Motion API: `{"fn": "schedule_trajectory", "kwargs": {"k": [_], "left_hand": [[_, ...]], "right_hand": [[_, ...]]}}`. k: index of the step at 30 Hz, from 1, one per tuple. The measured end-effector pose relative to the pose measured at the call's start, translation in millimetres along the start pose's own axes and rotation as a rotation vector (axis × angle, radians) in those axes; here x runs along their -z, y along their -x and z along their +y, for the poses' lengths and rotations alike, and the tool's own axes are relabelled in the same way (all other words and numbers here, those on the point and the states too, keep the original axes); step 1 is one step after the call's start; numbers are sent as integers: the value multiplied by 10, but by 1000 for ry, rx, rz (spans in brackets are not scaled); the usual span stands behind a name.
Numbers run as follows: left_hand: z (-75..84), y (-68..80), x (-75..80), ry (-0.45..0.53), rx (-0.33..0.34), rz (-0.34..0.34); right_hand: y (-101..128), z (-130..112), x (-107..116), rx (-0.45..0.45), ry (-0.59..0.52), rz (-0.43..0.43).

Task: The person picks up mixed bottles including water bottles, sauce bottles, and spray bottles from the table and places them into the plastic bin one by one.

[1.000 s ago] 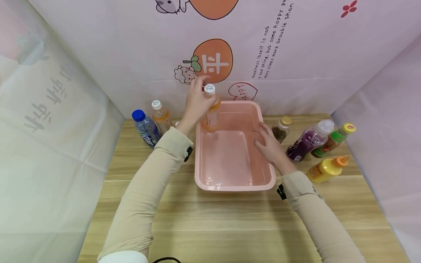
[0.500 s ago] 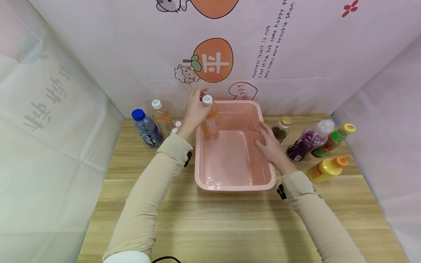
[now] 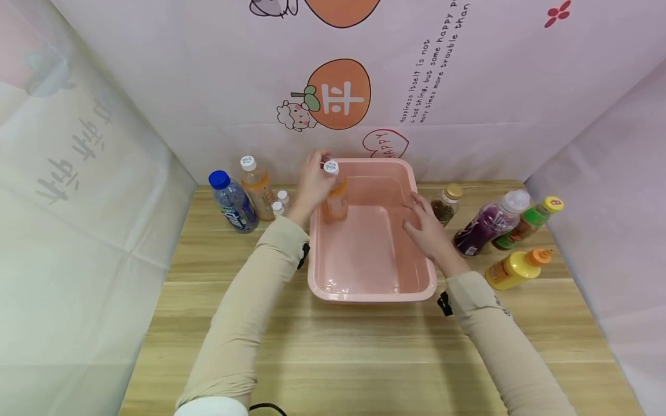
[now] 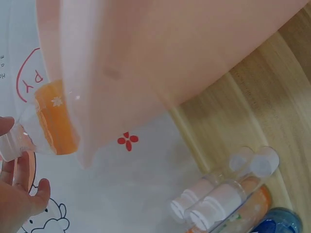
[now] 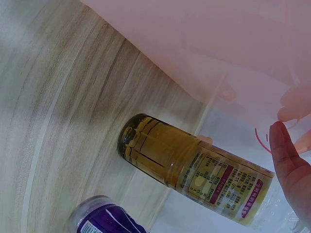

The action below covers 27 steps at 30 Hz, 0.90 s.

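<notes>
My left hand (image 3: 315, 184) holds a clear plastic bottle (image 3: 337, 203) with a white cap and an orange band by its neck. The bottle stands nearly upright inside the back left corner of a pink basin (image 3: 372, 298). In the left wrist view, thumb and fingers sit around the neck of this bottle (image 4: 56, 119), and the basin wall hides its lower part. My right hand (image 3: 424, 227) is at the basin's right rim, with fingers loosely spread. Just beyond it stands a gold-capped bottle of brown liquid (image 5: 194, 170).
Left of the basin stand a blue-capped bottle (image 3: 234, 202), another orange-banded bottle (image 3: 258, 188) and two small white-capped bottles (image 3: 281, 199). To the right are a purple drink bottle (image 3: 486, 225), a green-labelled bottle with a yellow cap (image 3: 528, 222) and a yellow squeeze bottle (image 3: 512, 270).
My left hand has moved down with the orange-banded bottle, which is now lower in the basin. The small white-capped bottles have come into sight behind the wrist. My right hand has stayed put.
</notes>
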<state>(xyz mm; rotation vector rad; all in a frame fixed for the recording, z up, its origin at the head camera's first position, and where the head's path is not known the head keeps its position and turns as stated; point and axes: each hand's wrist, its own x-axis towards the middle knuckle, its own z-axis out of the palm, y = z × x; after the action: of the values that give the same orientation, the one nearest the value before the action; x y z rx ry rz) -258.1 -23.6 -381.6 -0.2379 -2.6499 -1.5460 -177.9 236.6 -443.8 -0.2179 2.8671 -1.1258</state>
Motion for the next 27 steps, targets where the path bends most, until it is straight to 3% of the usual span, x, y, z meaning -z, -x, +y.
{"fn": "schedule_trajectory", "kwargs": {"k": [14, 27], "left_hand": [[-57, 13, -58, -28, -2, 22], [-87, 22, -105, -88, 4, 0]], "right_hand": [[11, -4, 2, -19, -4, -11], [8, 5, -2, -1, -11, 10]]}}
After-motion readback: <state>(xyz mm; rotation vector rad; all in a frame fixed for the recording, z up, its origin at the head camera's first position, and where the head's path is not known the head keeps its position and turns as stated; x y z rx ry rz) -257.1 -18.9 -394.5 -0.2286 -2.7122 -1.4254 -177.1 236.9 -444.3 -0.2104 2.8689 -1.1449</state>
